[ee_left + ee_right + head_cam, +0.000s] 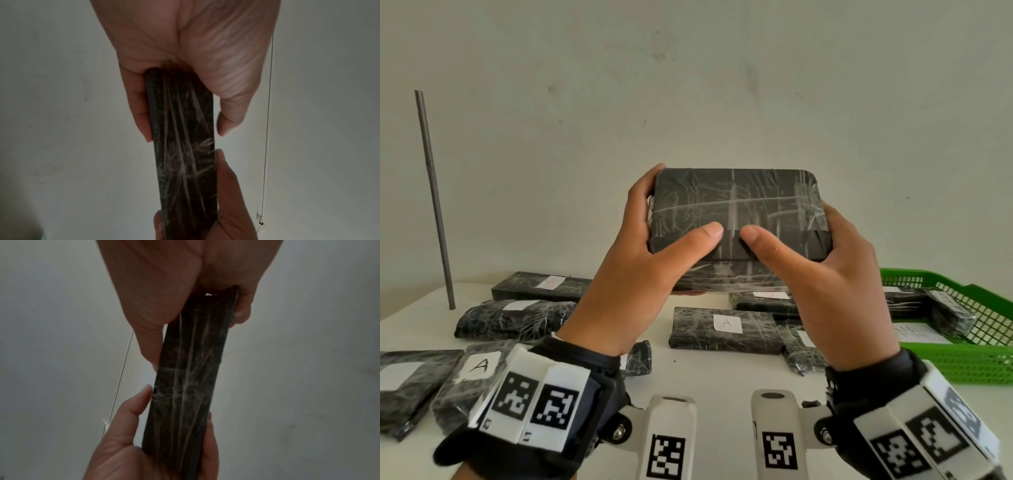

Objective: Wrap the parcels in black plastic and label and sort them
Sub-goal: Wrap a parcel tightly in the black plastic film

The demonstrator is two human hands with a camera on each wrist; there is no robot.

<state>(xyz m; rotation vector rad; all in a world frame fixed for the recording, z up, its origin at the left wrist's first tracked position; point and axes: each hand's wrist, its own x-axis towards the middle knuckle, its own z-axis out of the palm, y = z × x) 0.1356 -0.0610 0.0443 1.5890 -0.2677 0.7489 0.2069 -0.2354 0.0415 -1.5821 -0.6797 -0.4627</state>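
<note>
Head view: left hand (633, 267) and right hand (835, 274) grasp flat black plastic-wrapped rectangular parcel (736, 212) aloft, thumbs on its near face, fingers apparently behind.

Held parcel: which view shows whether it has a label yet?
Head view. The held parcel shows its whole broad face, taped, with no label, gripped by the left hand and right hand. Both wrist views show only its narrow edge; the far face stays hidden.
</note>
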